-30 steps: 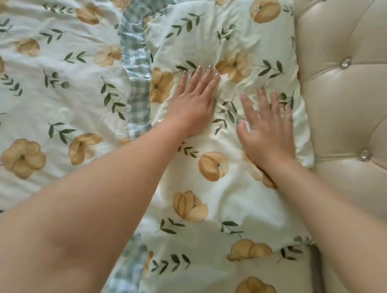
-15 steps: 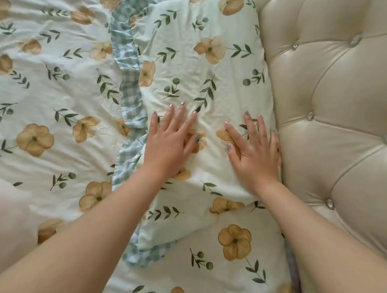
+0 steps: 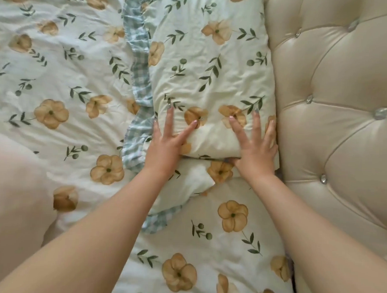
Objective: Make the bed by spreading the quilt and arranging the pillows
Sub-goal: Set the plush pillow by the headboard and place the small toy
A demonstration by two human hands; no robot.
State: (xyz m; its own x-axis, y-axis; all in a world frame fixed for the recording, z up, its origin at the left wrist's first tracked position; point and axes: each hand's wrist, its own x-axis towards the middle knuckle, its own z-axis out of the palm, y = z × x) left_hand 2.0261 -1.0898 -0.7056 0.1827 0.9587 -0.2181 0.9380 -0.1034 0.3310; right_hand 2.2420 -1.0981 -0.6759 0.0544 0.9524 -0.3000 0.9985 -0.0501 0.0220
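Note:
A pale green floral pillow (image 3: pixel 213 66) with a blue checked frill lies beside the headboard. My left hand (image 3: pixel 166 143) rests flat on the pillow's near left end, fingers spread and straight. My right hand (image 3: pixel 254 148) presses flat on the near right end, right by the headboard. The pillow's near edge bulges and folds under both palms. The matching floral quilt (image 3: pixel 57 111) spreads out to the left and below the pillow.
A cream tufted headboard (image 3: pixel 334 120) with shiny buttons fills the right side. A plain pinkish surface (image 3: pixel 15 195) shows at the lower left, beside my left forearm.
Both hands have slid toward me along the pillow, from its middle to its near end. The near edge has bunched into a fold under my palms.

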